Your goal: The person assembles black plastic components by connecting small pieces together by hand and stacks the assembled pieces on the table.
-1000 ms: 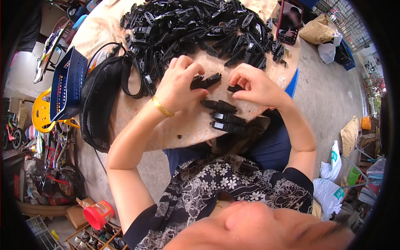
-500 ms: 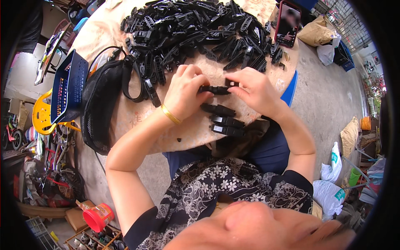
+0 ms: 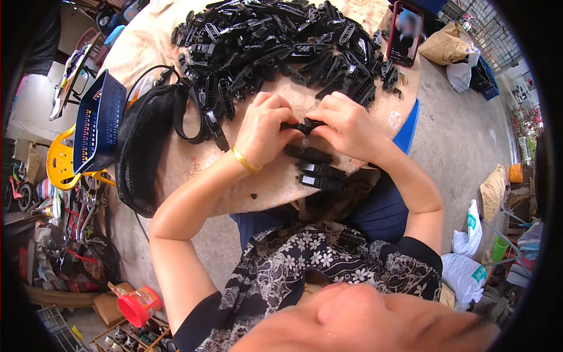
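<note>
Between my two hands is a small black plastic part [image 3: 305, 125], its ends covered by my fingers. My left hand [image 3: 268, 125], with a gold bracelet on its wrist, pinches the left end. The right end is pinched between the thumb and fingers of my right hand [image 3: 340, 124]. Just below, near the table's front edge, several similar black plastic parts [image 3: 321, 176] lie in a short column. Beyond my hands spreads a large heap of black plastic pieces [image 3: 264, 47], many of them long and slotted.
The round table has a worn tan cover [image 3: 187, 170]. On its left lies a black mesh bag [image 3: 141, 158] with a strap. A phone [image 3: 404, 35] stands at the back right. Left of the table, a blue basket [image 3: 99, 120] rests on a yellow chair [image 3: 61, 157].
My right hand has moved a little left, closer to my left hand, and now grips the held part's right end. The heap and the column look unchanged.
</note>
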`<control>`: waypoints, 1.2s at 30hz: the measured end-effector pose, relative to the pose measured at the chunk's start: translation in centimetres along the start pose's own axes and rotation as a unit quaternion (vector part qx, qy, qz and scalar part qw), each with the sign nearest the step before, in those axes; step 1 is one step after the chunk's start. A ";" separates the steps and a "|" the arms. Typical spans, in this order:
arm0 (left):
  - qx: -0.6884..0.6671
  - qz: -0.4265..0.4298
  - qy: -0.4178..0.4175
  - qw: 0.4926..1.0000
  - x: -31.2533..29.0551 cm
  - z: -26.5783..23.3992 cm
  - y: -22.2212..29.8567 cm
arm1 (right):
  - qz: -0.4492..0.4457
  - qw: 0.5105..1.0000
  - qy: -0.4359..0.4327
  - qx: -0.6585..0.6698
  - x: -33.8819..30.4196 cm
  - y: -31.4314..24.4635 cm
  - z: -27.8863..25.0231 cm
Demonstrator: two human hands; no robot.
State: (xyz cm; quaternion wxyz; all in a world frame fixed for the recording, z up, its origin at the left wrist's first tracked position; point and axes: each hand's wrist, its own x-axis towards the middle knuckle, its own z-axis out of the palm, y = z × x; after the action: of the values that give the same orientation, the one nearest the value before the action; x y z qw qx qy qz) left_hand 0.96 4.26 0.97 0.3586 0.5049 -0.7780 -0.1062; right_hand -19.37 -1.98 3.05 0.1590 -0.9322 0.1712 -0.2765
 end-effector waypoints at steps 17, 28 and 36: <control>-0.016 -0.007 0.003 1.000 0.1 0.1 0.3 | -0.006 0.997 -0.046 -0.057 -0.5 -0.2 -1.9; 0.038 0.032 0.001 0.999 -0.2 0.1 1.6 | 0.047 0.985 -0.073 0.150 1.2 2.8 -1.6; 0.088 -0.108 -0.165 0.976 0.4 -5.1 -1.4 | -0.010 0.999 -0.021 -0.041 8.2 3.6 3.8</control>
State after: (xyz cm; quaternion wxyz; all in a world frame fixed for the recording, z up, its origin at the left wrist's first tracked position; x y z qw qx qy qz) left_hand 5.21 4.29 4.06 0.1659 0.5911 -0.7737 -0.1567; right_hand -11.59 -7.76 2.34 0.1213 -0.9451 0.1695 -0.2517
